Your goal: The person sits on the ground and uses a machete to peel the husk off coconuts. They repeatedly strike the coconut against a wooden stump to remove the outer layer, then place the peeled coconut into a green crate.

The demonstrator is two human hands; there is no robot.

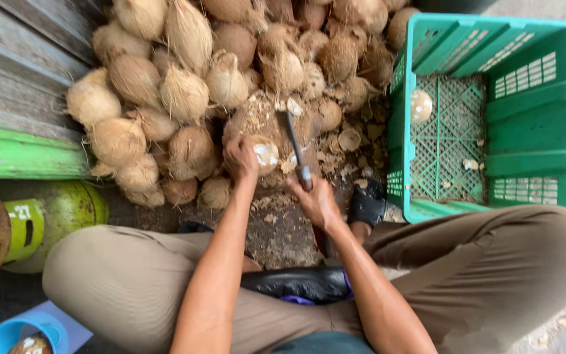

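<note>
Mid-chop: your left hand, fingers closed, steadies the coconut on the block; your right hand grips the cleaver. Next strike needs fingers clear of the blade.

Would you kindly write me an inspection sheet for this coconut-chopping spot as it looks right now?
Surface: chopping block on the ground, littered with husk chips.
Job's things: coconut on the block, its top cut to white flesh; cleaver above it.
Clutter: shell scraps beside the block.
Grippers: left hand steadies the coconut; right hand grips the cleaver handle.
Cables: nothing seen.
Surroundings: pile of husked coconuts behind; green crate holding one peeled coconut; green gas cylinder; blue scoop; black sandal.
</note>
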